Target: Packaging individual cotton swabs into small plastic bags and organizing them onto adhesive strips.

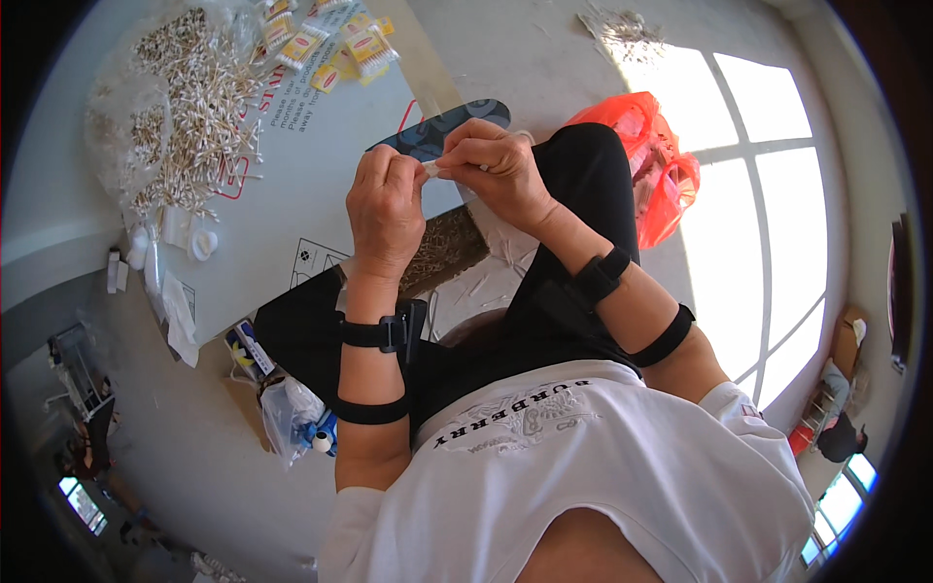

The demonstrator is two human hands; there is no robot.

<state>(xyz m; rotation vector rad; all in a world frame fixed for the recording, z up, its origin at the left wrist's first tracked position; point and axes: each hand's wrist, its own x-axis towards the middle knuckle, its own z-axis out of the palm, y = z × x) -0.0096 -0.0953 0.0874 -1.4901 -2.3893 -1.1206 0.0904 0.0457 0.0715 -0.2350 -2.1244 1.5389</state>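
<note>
My left hand (387, 214) and my right hand (501, 180) meet above the near edge of the table. Their fingertips pinch a small whitish piece (431, 169) between them; the fingers cover most of it, so its kind cannot be made out. A dark blue, rounded flat thing (476, 117) lies at the table edge just beyond the hands. Below them, by my legs, an open box (445, 248) holds many cotton swabs. A large heap of loose cotton swabs (199, 107) lies on clear plastic on the table, left of my hands.
Several small cotton swab packs (369, 49) with yellow labels lie at the table's far side. A red plastic bag (661, 180) stands on the floor beyond my right knee. White tissue (180, 316) hangs off the table's left corner. Loose swabs litter the floor (476, 284) near the box.
</note>
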